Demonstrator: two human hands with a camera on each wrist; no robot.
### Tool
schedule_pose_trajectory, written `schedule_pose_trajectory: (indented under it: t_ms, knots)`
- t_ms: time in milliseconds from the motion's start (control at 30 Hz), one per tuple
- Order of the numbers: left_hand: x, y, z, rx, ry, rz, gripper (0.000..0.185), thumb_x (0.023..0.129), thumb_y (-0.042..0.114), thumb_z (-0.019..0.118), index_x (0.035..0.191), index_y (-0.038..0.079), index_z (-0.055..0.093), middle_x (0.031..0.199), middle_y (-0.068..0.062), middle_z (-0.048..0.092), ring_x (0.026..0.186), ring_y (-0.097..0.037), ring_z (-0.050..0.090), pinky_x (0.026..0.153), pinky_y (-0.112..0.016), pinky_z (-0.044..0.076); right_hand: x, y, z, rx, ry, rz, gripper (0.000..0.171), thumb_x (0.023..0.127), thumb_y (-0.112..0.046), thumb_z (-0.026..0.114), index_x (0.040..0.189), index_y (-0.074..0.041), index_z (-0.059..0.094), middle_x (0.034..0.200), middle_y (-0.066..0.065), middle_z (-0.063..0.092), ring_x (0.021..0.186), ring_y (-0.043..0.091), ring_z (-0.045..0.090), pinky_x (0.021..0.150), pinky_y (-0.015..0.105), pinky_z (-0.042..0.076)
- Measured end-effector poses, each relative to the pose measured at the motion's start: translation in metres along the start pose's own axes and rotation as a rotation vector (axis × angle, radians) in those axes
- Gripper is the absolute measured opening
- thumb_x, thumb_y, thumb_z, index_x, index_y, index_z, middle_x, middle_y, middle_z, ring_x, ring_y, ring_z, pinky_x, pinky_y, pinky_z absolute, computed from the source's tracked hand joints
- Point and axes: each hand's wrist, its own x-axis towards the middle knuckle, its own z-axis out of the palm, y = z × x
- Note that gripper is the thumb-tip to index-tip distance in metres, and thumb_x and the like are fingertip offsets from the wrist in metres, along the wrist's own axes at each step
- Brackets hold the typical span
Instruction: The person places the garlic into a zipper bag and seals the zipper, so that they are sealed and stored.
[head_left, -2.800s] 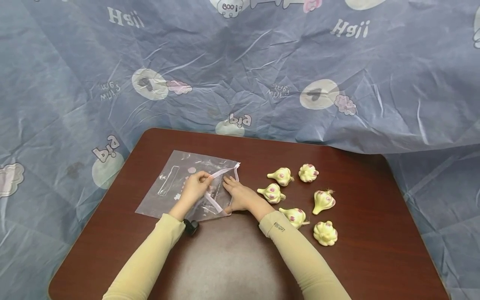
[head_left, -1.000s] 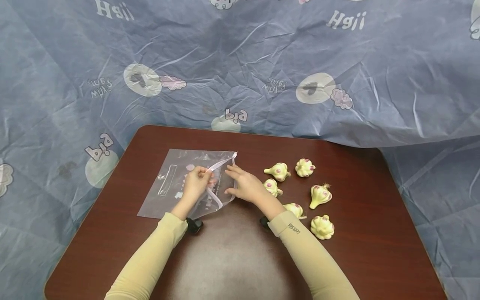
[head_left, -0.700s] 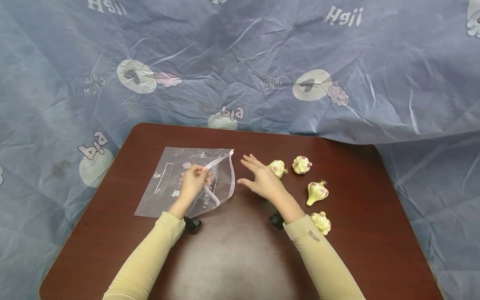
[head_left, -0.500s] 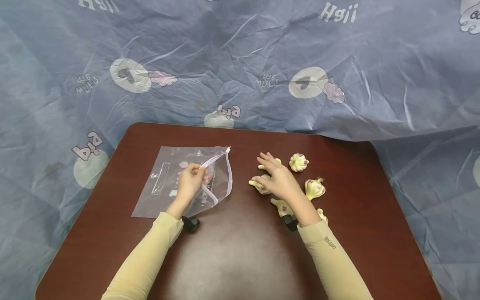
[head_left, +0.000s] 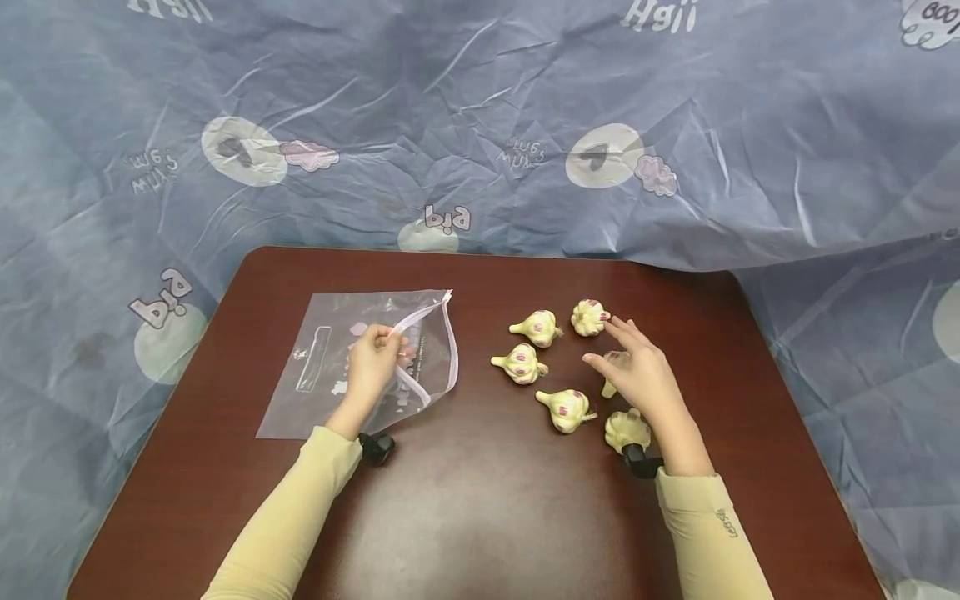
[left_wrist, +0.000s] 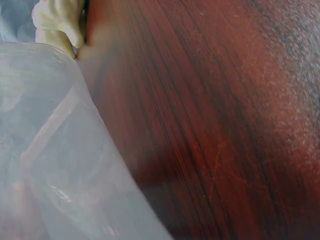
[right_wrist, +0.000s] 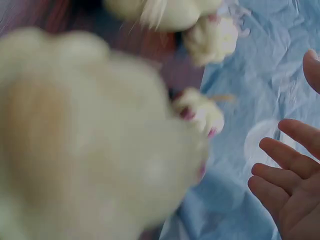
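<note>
My left hand [head_left: 372, 360] pinches the upper edge of a clear zipper bag [head_left: 307, 392], whose mouth gapes toward the right. In the left wrist view the bag's film [left_wrist: 75, 150] fills the lower left and the hand is mostly hidden behind it. My right hand [head_left: 643, 371] hovers with fingers spread over a garlic bulb [head_left: 609, 388], partly covering it. Its fingertips come near the back garlic bulb [head_left: 589, 317]. Under the right wrist lies another garlic bulb [head_left: 626, 430], seen large and blurred in the right wrist view. Nothing sits between the right fingers [right_wrist: 280, 175].
Between the bag and my right hand lie three more bulbs: one at the back [head_left: 538, 328], one in the middle [head_left: 519, 364] and one in front [head_left: 567, 410]. All rest on a dark red-brown table [head_left: 480, 500]. A printed blue cloth [head_left: 465, 125] hangs behind it.
My right hand has left the bag's mouth and moved right across the bulbs, fingers spread. My left hand keeps its pinch on the bag's edge. The head view has shifted slightly.
</note>
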Motion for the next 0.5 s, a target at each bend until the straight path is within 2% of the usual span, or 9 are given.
schedule_pose_trajectory:
  t_ms: [267,500]
  knots:
    - [-0.001,0.0,-0.002,0.002,0.007,0.016,0.02,0.101,0.01,0.055,0.107,-0.008,0.056,0.102,-0.029,0.07,0.083,-0.032,0.075,0.061,-0.016,0.058,-0.014,0.025,-0.009,-0.027,0.015,0.069,0.074,0.09,-0.041,0.071,0.144,0.002,0.045,0.153,0.024,0.039,0.143,0.047,0.03,0.109,0.067,0.032]
    - [-0.001,0.0,-0.001,0.013,-0.001,-0.008,0.02,0.101,0.012,0.054,0.108,-0.006,0.057,0.104,-0.027,0.071,0.077,-0.021,0.075,0.061,-0.016,0.058,-0.026,0.046,-0.009,-0.022,-0.001,0.162,0.078,0.091,-0.045,0.068,0.147,0.001,0.039,0.154,0.025,0.036,0.141,0.05,0.03,0.11,0.066,0.031]
